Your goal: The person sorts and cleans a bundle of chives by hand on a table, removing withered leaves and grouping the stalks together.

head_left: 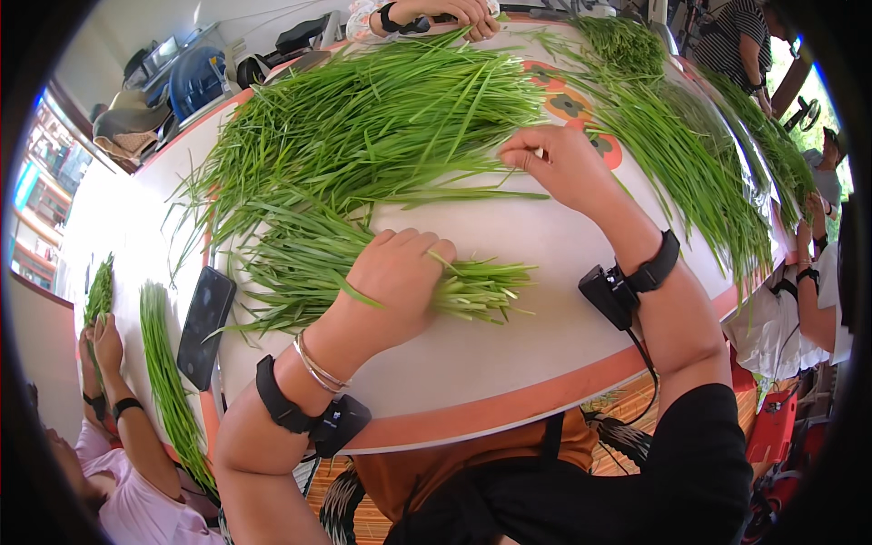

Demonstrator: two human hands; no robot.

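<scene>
My left hand (391, 277) is wrapped round a bunch of garlic chives (486, 286) low over the table. The pale cut-looking stems stick out to the right of the fist, and the green leaves fan out to the left. My right hand (556, 163) hovers at the right edge of a big loose pile of garlic chives (363, 109). Its thumb and fingertips are pinched together; whether a thin blade is between them I cannot make out. A few stray leaves lie on the white tabletop (545, 245) just below that hand.
A black phone (206, 318) lies at the left beside a narrow row of chives (166, 372). More chives (690, 163) spread along the right side. Co-workers' hands show at the far edge (454, 11), at the left (107, 343) and at the right. An orange border (509, 395) runs along the near table edge.
</scene>
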